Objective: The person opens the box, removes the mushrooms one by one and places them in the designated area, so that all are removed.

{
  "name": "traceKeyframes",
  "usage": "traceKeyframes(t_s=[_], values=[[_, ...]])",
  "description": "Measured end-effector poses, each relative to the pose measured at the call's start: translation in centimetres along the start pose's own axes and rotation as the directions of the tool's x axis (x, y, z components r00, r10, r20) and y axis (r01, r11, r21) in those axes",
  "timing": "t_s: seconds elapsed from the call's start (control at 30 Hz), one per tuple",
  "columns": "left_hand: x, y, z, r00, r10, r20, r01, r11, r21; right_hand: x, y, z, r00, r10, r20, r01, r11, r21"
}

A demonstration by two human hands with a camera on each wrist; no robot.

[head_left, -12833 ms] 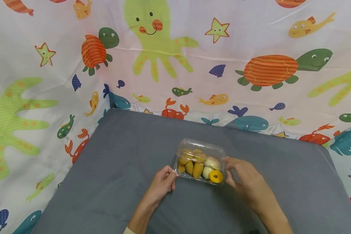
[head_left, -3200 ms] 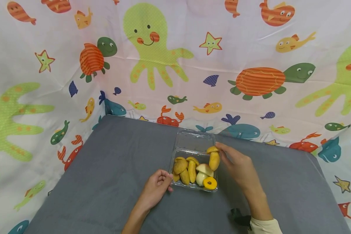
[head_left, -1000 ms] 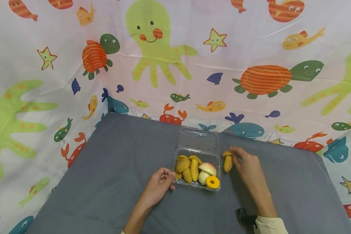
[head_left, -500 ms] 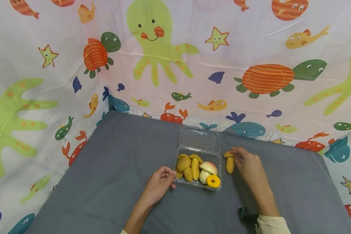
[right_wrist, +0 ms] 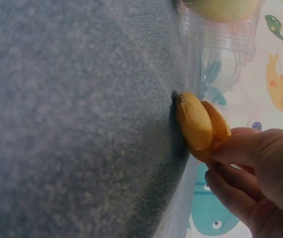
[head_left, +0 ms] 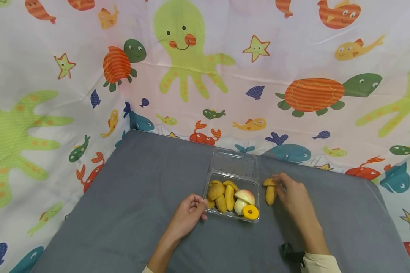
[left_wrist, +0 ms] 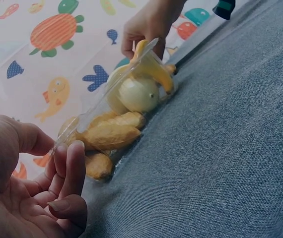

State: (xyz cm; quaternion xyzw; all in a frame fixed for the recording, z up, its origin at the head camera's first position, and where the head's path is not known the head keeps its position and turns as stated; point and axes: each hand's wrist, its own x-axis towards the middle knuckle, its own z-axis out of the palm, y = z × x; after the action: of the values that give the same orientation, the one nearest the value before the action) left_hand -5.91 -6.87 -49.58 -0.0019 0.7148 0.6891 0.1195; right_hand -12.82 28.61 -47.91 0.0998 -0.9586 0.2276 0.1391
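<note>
A clear plastic clamshell box (head_left: pixel 247 184) lies on the grey cloth, its lid (head_left: pixel 234 163) folded back behind it. My left hand (head_left: pixel 188 214) pinches the box's near-left rim between thumb and fingers, plain in the left wrist view. Inside are brownish-yellow mushrooms (head_left: pixel 229 197), a pale mushroom (head_left: pixel 240 204) with a red-tinged cap, and a yellow ring-shaped piece (head_left: pixel 250 212) with a dark centre. Right of the box, my right hand (head_left: pixel 294 193) pinches another brownish-yellow mushroom (head_left: pixel 270 194) by its cap. In the right wrist view this mushroom (right_wrist: pixel 196 124) appears to touch the cloth.
Grey cloth (head_left: pixel 140 197) covers the table. A curtain (head_left: pixel 225 125) printed with sea animals stands along the back and left edges, close behind the lid. A dark strap-like object (head_left: pixel 290 253) is at my right wrist.
The lid was shut at first, then folded back. My right hand has carried one mushroom out of the box, rightward and down to the cloth. The left hand keeps its place at the rim.
</note>
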Motion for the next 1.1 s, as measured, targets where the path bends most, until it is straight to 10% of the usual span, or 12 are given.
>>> traceKeyframes(t_s=[1.1], values=[[0.0,-0.1,0.1,1.000,-0.006,0.001,0.006,1.000,0.012,0.0,-2.0,-3.3,0.997,0.005,0.071,-0.005,1.000,0.005]])
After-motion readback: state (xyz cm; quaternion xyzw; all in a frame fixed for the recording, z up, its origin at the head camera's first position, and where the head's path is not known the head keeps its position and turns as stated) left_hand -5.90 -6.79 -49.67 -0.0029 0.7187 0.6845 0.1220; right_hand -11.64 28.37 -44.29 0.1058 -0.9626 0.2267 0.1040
